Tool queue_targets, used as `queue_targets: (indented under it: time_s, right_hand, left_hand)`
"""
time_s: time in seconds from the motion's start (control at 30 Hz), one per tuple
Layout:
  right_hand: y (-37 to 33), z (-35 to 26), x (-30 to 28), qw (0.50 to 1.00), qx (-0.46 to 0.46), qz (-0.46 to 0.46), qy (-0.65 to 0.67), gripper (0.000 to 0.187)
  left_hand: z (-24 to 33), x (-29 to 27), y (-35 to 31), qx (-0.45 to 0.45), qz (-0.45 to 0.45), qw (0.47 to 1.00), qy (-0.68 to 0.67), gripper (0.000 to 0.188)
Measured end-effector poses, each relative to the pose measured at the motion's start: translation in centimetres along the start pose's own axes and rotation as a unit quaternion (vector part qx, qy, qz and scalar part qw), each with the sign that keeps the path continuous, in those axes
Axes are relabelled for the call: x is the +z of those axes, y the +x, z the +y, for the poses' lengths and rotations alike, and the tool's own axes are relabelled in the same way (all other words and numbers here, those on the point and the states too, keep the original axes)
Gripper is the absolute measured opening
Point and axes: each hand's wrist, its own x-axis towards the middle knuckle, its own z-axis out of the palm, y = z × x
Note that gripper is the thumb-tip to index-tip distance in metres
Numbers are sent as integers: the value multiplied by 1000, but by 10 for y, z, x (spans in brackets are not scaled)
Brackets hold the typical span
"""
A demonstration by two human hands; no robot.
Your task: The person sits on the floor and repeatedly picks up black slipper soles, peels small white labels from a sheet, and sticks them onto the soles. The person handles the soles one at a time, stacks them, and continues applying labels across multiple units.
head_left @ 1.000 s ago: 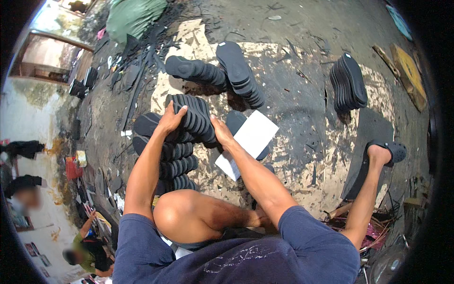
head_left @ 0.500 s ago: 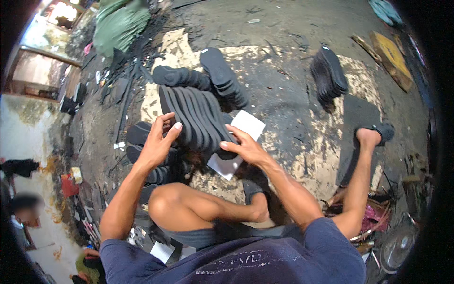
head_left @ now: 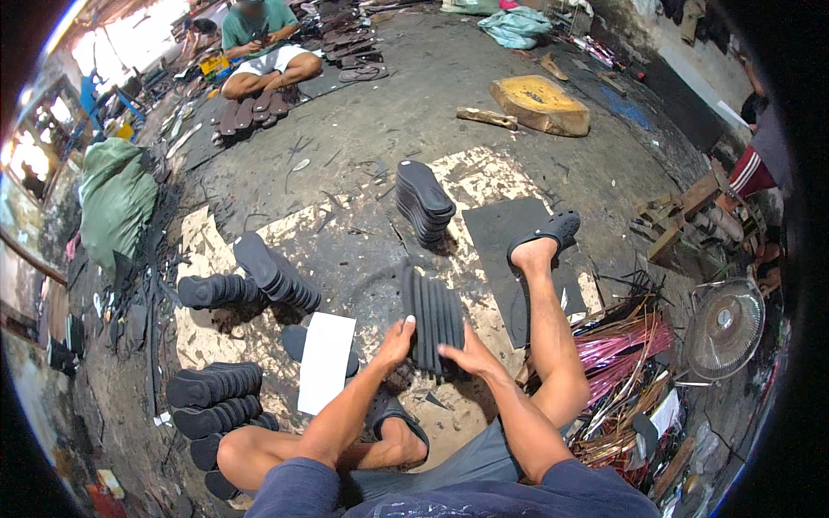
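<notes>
A bundle of black foam shoe soles (head_left: 432,324) stands on edge between my two hands. My left hand (head_left: 395,345) presses its left side, thumb up. On the right side, my right hand (head_left: 473,352) grips the same bundle with thumb and fingers. A white sheet (head_left: 328,363) lies left of my left hand, partly over a dark sole (head_left: 295,342). Farther left are a leaning stack of soles (head_left: 275,272) and a row lying on its side (head_left: 216,292). Another stack (head_left: 423,203) stands beyond the held bundle.
More sole bundles (head_left: 216,388) lie by my left knee. A black sheet (head_left: 509,242) is under my right foot. Pinkish strips (head_left: 622,350) and a fan (head_left: 724,319) are at right. A wooden block (head_left: 542,105) lies farther off. A seated person (head_left: 268,52) works at the far left.
My view has swung to the right and farther out. Both hands have carried the sole bundle rightward, away from the stacks on the left. The white sheet shows more fully.
</notes>
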Motion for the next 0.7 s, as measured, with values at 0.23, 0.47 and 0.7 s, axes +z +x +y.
queue_targets:
  time_s: [0.23, 0.47, 0.7]
  right_hand:
    - [59, -35, 44, 927, 72, 225, -291, 133]
    - [67, -70, 81, 917, 66, 193, -343, 123]
    - [64, -85, 72, 918, 68, 176, -348, 122]
  left_hand:
    - [74, -66, -35, -68, 244, 966, 52, 57]
    - [-88, -227, -64, -350, 334, 865, 133, 117]
    - [-53, -251, -60, -202, 384, 892, 128, 58]
